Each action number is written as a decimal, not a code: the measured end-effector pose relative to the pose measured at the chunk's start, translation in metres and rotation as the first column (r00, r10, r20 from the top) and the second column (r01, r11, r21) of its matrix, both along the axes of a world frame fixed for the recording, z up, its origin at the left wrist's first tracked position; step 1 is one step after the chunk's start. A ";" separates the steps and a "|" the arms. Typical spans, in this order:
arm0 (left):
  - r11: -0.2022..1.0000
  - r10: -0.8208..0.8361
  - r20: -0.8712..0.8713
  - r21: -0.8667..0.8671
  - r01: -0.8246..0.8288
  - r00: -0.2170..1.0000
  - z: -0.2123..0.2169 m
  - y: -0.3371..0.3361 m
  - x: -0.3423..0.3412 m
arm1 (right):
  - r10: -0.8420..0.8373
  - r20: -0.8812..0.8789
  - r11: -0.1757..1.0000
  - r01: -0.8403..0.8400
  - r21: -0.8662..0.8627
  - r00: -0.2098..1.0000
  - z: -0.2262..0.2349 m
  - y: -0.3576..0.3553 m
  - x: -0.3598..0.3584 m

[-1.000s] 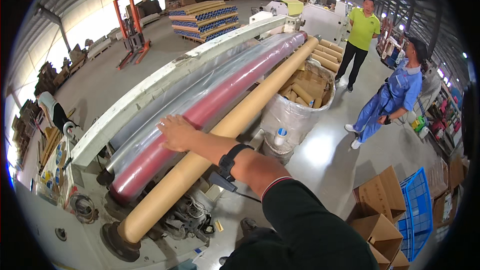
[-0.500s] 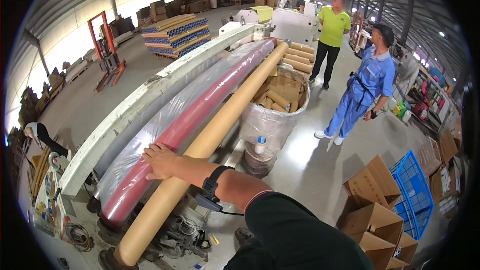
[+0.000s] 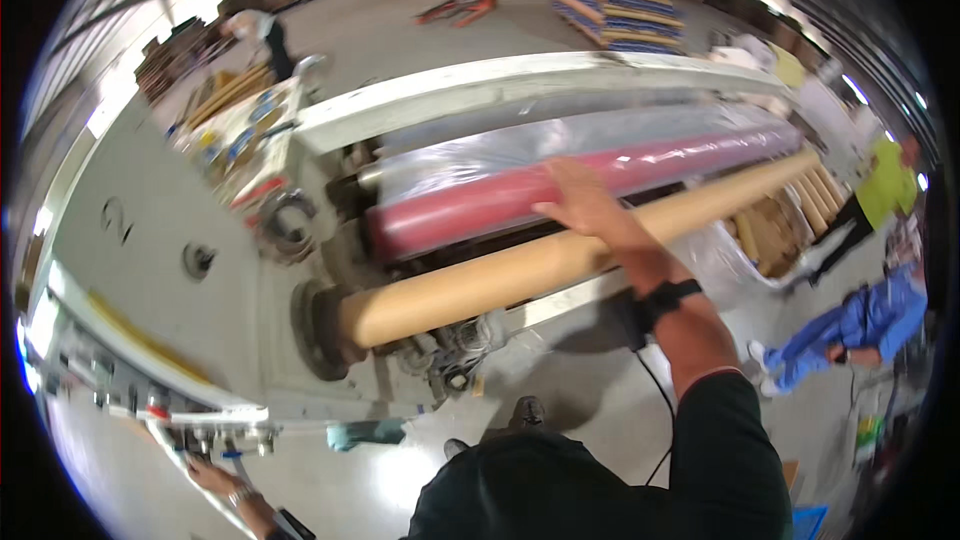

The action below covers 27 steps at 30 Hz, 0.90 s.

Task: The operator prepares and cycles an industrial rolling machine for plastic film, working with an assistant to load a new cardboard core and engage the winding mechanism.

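Observation:
My right hand [image 3: 583, 202] lies flat with fingers spread on the plastic-wrapped red roll [image 3: 460, 210], which runs across the machine. Closer to me a long brown cardboard tube [image 3: 470, 290] passes under my right forearm, its left end seated in a dark round holder [image 3: 325, 330]. Down at the lower left, my left hand [image 3: 208, 477] reaches up to a row of small valves [image 3: 225, 438] beside a white pipe. The fingers of that hand are small and smeared, so their grip does not show.
A white machine beam [image 3: 540, 78] spans behind the red roll, with a pale side cabinet [image 3: 190, 270] at left. A plastic-lined bin [image 3: 770, 240] of cardboard tubes stands at right. Two people [image 3: 885, 180] [image 3: 850, 325] stand beyond it; another person [image 3: 265, 40] bends over far left.
The view has swung left and down, bringing the side cabinet and my left hand into sight. My right hand still rests on the red roll.

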<state>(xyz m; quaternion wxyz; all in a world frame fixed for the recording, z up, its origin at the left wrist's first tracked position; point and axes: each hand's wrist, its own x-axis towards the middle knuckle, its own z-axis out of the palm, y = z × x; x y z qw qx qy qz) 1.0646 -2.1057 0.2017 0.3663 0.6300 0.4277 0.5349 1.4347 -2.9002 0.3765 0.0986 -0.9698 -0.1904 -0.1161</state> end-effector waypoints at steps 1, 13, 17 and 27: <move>0.997 0.065 -0.017 -0.042 -0.066 0.998 0.020 -0.008 0.006 | -0.011 -0.009 1.000 0.010 -0.029 1.000 -0.005 0.001 0.005; 0.766 -0.285 0.490 -0.400 0.503 0.824 0.044 0.119 -0.056 | 0.139 -0.018 0.990 -0.139 0.018 0.990 -0.015 0.039 0.024; 0.874 -0.215 0.492 -0.289 0.391 0.844 0.044 0.074 -0.003 | 0.081 0.012 0.995 -0.080 -0.057 0.997 -0.012 0.007 0.014; 0.930 0.030 0.513 -0.329 0.165 0.858 0.092 0.016 -0.009 | 0.015 -0.125 0.998 -0.023 -0.058 0.992 -0.013 0.026 0.013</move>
